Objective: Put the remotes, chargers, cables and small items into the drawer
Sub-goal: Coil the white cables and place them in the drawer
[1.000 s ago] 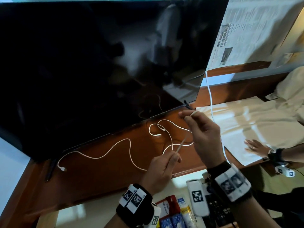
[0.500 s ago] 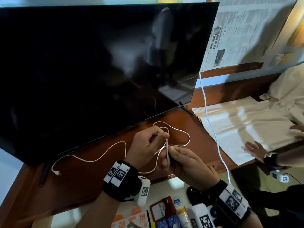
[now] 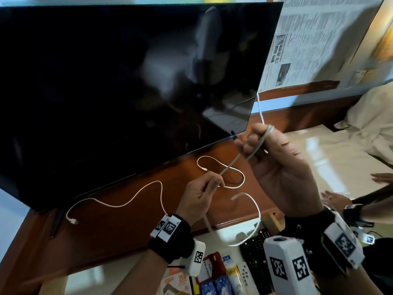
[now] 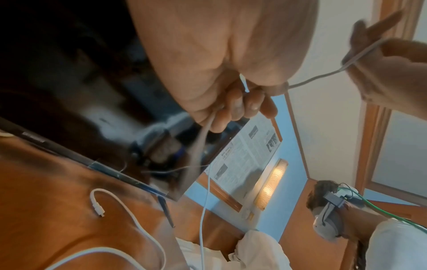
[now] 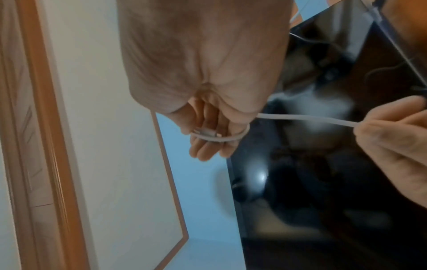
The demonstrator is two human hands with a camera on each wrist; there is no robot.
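Fingers (image 5: 208,144) of the right hand (image 3: 282,173) now wear a loop of thin white charging cable (image 3: 234,165); half a second ago none. Left hand (image 3: 200,194) pinches it taut above the brown wooden table (image 3: 102,231). Coiling begun, drawer next.

A loose cable (image 3: 136,199) lies on the cabinet top (image 3: 110,226) before the television (image 3: 119,86).

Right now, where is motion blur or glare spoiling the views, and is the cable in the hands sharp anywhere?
Head view: the TV screen throws pale reflections, and the cable smears between the left hand and right hand. Left wrist view: the hanging cable streaks; wall lamp glares. Right wrist view: sharpest, cable looped round the fingers.
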